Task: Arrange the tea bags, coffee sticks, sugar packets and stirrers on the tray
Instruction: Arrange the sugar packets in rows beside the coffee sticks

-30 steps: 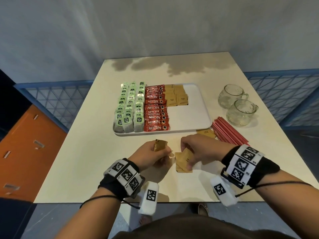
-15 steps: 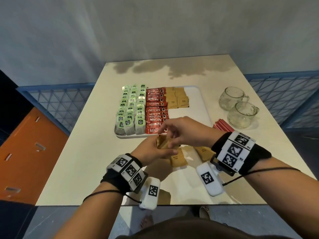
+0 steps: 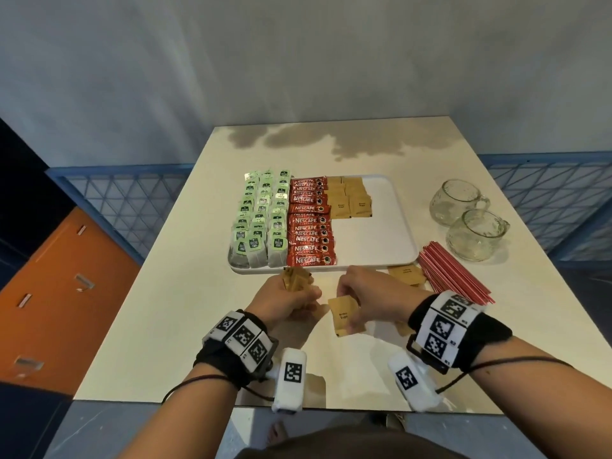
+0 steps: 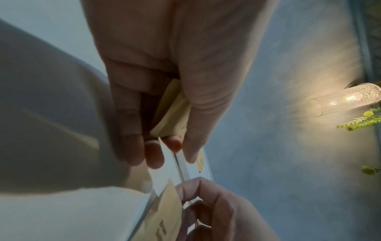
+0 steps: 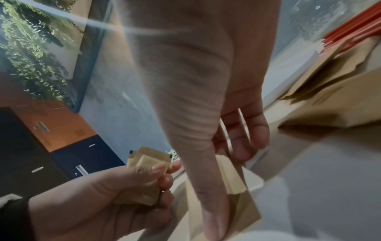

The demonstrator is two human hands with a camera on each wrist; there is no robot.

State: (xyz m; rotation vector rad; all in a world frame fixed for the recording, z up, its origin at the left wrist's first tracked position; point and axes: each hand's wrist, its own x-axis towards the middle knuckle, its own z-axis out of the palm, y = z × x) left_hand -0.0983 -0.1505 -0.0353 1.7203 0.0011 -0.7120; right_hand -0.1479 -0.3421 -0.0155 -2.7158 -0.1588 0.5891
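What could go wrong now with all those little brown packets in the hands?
The left hand grips several sugar packets in one loose bunch, so one might slip out. The right hand is pinching another packet near the red stirrers; its wrist could perhaps nudge them.

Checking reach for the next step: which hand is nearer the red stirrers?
Right. The right hand, picking up a sugar packet, sits just beside the red stirrers. The left hand, gripping a stack of sugar packets, is farther off, beyond the right hand.
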